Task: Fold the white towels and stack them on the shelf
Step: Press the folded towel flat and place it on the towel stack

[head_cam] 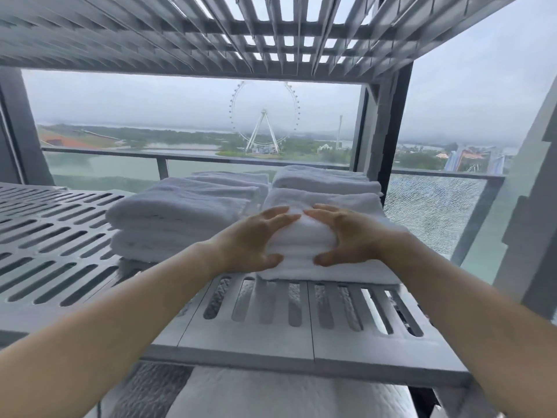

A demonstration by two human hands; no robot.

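— Where are the hands?

— Both arms reach up from the lower corners of the frame and meet near the centre. The left hand (251,238) and the right hand (351,235) grip the front of a folded white towel (304,236), one on each side.

— How are the fingers set?

— Half curled. On each hand the fingers lie spread over the top of the towel, tips almost meeting, while the thumbs press into its front edge below. So both hands clasp the towel between fingers and thumb.

— And the towel itself?

— It sits on top of the right-hand stack (328,268), at the centre right of the frame, on the grey slotted shelf (262,333). A second stack of folded towels (177,217) stands just beside it to the left, and more folded ones lie behind.

— Anything else?

— Another slatted shelf (187,28) spans the upper part of the frame. Through the glass behind, a Ferris wheel (264,116) stands in the upper centre.
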